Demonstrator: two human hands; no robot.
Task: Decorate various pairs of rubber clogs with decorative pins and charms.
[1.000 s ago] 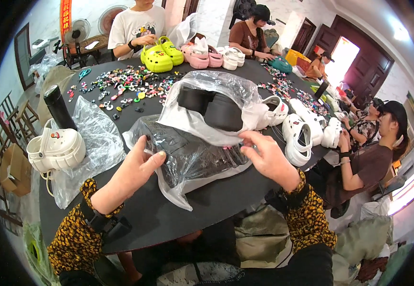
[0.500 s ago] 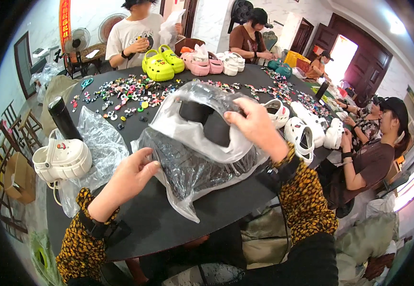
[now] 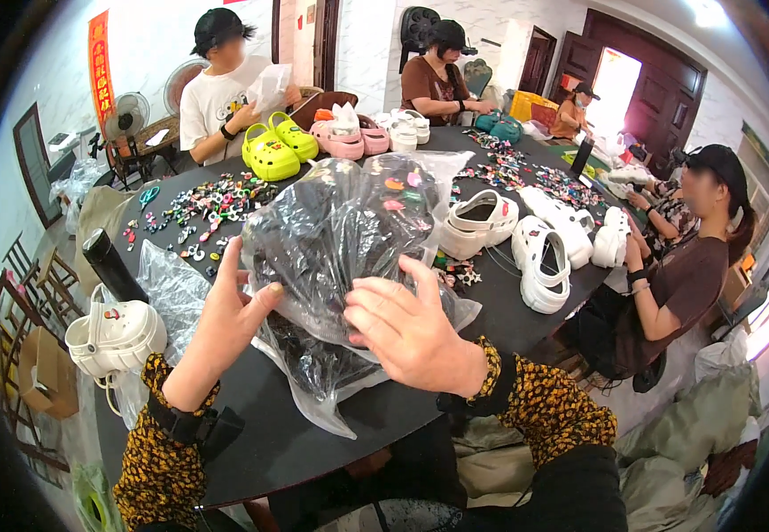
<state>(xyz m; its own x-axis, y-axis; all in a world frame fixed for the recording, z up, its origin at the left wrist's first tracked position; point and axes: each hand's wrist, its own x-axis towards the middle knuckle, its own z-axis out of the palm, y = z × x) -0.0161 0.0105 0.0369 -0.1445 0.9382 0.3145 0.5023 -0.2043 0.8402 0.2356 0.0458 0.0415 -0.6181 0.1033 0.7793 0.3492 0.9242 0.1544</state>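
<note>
A clear plastic bag (image 3: 340, 239) with a pair of black clogs inside is tipped up in front of me. Colourful charms (image 3: 393, 184) show through the film near its upper right. My left hand (image 3: 229, 315) grips the bag's left side, thumb on the near face and fingers partly hidden. Against the lower right of the same face lies my right hand (image 3: 415, 328), its fingers slightly bent and its thumb apart. Beneath them, a second bag (image 3: 313, 368) with something dark in it rests on the black table (image 3: 251, 443).
On the left are a cream clog (image 3: 118, 337), a black bottle (image 3: 111, 266) and crumpled film. Loose charms (image 3: 211, 204) spread across the far side near lime clogs (image 3: 269, 155) and pink clogs (image 3: 338, 142). White clogs (image 3: 541, 266) stand on the right. Several people work around the table.
The bag of black clogs has been turned up, so its charms now show. My right hand has moved from the bag's upper edge down onto its near face; my left hand has closed in on its side.
</note>
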